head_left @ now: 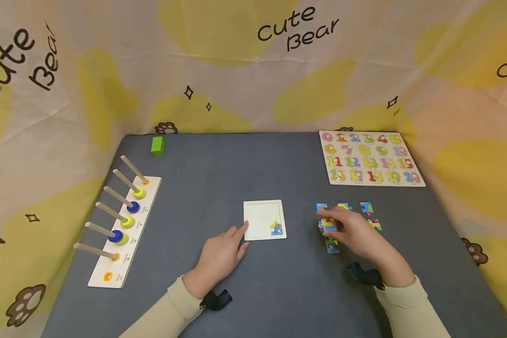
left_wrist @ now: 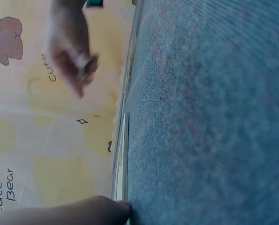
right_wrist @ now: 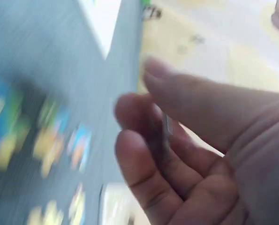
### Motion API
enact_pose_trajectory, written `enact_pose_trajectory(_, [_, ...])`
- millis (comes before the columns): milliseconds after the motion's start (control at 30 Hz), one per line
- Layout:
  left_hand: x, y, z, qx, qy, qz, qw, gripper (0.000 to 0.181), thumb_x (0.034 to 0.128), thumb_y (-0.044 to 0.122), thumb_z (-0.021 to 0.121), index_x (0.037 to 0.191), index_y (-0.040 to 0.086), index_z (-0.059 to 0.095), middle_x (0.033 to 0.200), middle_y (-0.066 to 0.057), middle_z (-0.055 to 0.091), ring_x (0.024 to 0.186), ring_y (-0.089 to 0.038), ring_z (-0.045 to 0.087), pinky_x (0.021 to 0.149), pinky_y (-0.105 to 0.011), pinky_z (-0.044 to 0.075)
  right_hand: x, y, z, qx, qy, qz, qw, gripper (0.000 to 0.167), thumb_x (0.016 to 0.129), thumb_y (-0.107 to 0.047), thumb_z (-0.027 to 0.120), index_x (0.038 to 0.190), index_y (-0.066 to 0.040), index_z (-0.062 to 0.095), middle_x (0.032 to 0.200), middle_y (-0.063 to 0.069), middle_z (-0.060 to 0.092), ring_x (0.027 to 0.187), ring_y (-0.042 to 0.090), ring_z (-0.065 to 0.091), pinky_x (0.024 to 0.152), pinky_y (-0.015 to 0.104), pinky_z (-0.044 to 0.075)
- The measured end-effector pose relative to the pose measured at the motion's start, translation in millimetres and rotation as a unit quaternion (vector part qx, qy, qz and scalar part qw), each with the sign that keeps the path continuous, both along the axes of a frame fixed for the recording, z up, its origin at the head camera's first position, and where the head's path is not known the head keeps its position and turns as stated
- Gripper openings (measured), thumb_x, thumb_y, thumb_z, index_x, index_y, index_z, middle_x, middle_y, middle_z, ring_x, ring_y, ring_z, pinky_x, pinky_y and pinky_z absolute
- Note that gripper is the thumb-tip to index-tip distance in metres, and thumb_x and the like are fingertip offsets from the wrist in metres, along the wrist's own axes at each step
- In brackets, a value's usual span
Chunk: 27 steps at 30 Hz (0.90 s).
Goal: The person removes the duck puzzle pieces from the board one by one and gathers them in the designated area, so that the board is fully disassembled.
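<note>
A square white puzzle tray (head_left: 257, 218) lies in the middle of the table, with a small colourful puzzle section (head_left: 276, 228) in its lower right corner. My left hand (head_left: 220, 253) rests at the tray's left side, its index fingertip touching the edge and its thumb near the lower left corner. To the right, my right hand (head_left: 360, 234) pinches a puzzle piece (right_wrist: 168, 125), seen almost edge-on in the right wrist view. Under and around that hand lie several loose jigsaw pieces (head_left: 332, 246), partly hidden by the fingers.
At the left stands a white board with pegs (head_left: 145, 202) carrying yellow and blue rings. A green block (head_left: 157, 146) sits at the back left. A number puzzle board (head_left: 376, 180) lies at the back right. Printed cloth (head_left: 236, 70) hangs behind the table.
</note>
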<state>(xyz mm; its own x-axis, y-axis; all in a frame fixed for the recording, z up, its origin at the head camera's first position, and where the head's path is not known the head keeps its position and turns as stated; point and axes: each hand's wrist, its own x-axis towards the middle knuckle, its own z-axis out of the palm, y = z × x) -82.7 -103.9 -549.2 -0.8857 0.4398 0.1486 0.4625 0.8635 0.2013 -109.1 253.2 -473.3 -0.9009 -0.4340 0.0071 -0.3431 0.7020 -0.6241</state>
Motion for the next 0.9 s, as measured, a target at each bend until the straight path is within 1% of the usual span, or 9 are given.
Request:
enact_pose_trajectory(100, [-0.8, -0.1, 0.8, 0.000, 0.002, 0.001, 1.0000, 0.057, 0.0966, 0.032, 0.078, 0.147, 0.009, 0.062, 0.085, -0.003, 0.059, 0.051, -0.008, 0.035, 0.044, -0.025, 0.028, 12.1, 29, -4.2, 0.032, 0.001, -0.018, 0.9993, 0.045, 0.078, -0.002, 0.091, 0.120, -0.002, 0.075, 0.106, 0.001, 0.073, 0.082, 0.012, 0.057, 0.071, 0.030, 0.051])
enact_pose_trajectory(167, [-1.0, -0.7, 0.9, -0.003, 0.002, 0.000, 1.0000, 0.057, 0.0967, 0.032, 0.078, 0.147, 0.009, 0.062, 0.086, -0.003, 0.059, 0.052, -0.007, 0.035, 0.044, -0.025, 0.028, 20.5, 45, -9.0, 0.048, 0.018, -0.017, 0.9986, 0.040, 0.074, -0.006, 0.095, 0.110, -0.007, 0.078, 0.105, -0.002, 0.072, 0.086, 0.012, 0.060, 0.075, 0.031, 0.053])
enact_pose_trajectory(233, [-0.7, -1.8, 0.4, -0.003, 0.000, -0.001, 1.0000, 0.057, 0.0966, 0.031, 0.078, 0.147, 0.009, 0.062, 0.085, -0.003, 0.058, 0.052, -0.008, 0.035, 0.044, -0.025, 0.029, 27.5, 56, -14.9, 0.055, 0.043, -0.010, 0.9975, 0.040, 0.069, -0.007, 0.097, 0.104, -0.011, 0.079, 0.101, -0.006, 0.068, 0.086, 0.012, 0.061, 0.077, 0.027, 0.051])
enact_pose_trajectory(300, [-0.6, -3.1, 0.1, 0.000, -0.003, 0.000, 1.0000, 0.057, 0.0964, 0.031, 0.078, 0.147, 0.010, 0.062, 0.085, -0.002, 0.058, 0.052, -0.008, 0.036, 0.045, -0.026, 0.029, 31.4, 63, -20.8, 0.056, 0.066, -0.004, 0.9962, 0.041, 0.065, -0.007, 0.099, 0.101, -0.014, 0.080, 0.099, -0.009, 0.062, 0.089, 0.013, 0.061, 0.088, 0.021, 0.048])
enact_pose_trajectory(367, [-0.5, -4.1, -0.3, 0.002, -0.005, 0.002, 1.0000, 0.057, 0.0962, 0.030, 0.079, 0.147, 0.010, 0.062, 0.085, -0.002, 0.058, 0.052, -0.008, 0.036, 0.045, -0.026, 0.029, 32.4, 66, -26.1, 0.059, 0.077, -0.004, 0.9953, 0.042, 0.065, -0.008, 0.100, 0.101, -0.015, 0.080, 0.096, -0.008, 0.057, 0.089, 0.015, 0.059, 0.090, 0.018, 0.044])
enact_pose_trajectory(467, [-0.6, -4.8, 0.0, 0.004, -0.004, 0.002, 1.0000, 0.057, 0.0957, 0.030, 0.079, 0.147, 0.011, 0.062, 0.084, -0.002, 0.058, 0.052, -0.008, 0.035, 0.045, -0.026, 0.029, 31.6, 66, -31.1, 0.070, 0.067, -0.010, 0.9952, 0.042, 0.066, -0.008, 0.100, 0.102, -0.014, 0.081, 0.096, -0.006, 0.057, 0.092, 0.019, 0.059, 0.090, 0.025, 0.047])
enact_pose_trajectory(567, [-1.5, -4.1, 0.6, 0.005, -0.001, -0.002, 1.0000, 0.057, 0.0954, 0.030, 0.080, 0.147, 0.010, 0.062, 0.083, -0.001, 0.056, 0.051, -0.008, 0.033, 0.045, -0.026, 0.028, 31.3, 67, -32.3, 0.083, 0.037, -0.016, 0.9958, 0.040, 0.068, -0.006, 0.098, 0.103, -0.013, 0.081, 0.098, -0.003, 0.056, 0.092, 0.020, 0.057, 0.078, 0.034, 0.050])
enact_pose_trajectory(767, [-2.7, -2.3, 2.2, 0.002, -0.002, -0.005, 1.0000, 0.057, 0.0953, 0.030, 0.080, 0.146, 0.010, 0.063, 0.080, 0.000, 0.053, 0.051, -0.008, 0.031, 0.045, -0.026, 0.027, 32.4, 68, -30.8, 0.084, 0.003, -0.009, 0.9965, 0.038, 0.070, -0.005, 0.097, 0.104, -0.010, 0.082, 0.097, -0.004, 0.054, 0.083, 0.011, 0.052, 0.071, 0.030, 0.049])
enact_pose_trajectory(900, [-3.3, -2.0, 2.6, 0.005, -0.001, -0.008, 1.0000, 0.057, 0.0952, 0.029, 0.080, 0.146, 0.011, 0.063, 0.080, 0.000, 0.054, 0.051, -0.008, 0.032, 0.046, -0.026, 0.028, 27.4, 65, -19.8, 0.115, 0.000, 0.006, 0.9933, 0.036, 0.070, -0.005, 0.097, 0.103, -0.008, 0.081, 0.095, -0.002, 0.057, 0.078, 0.011, 0.052, 0.068, 0.031, 0.048])
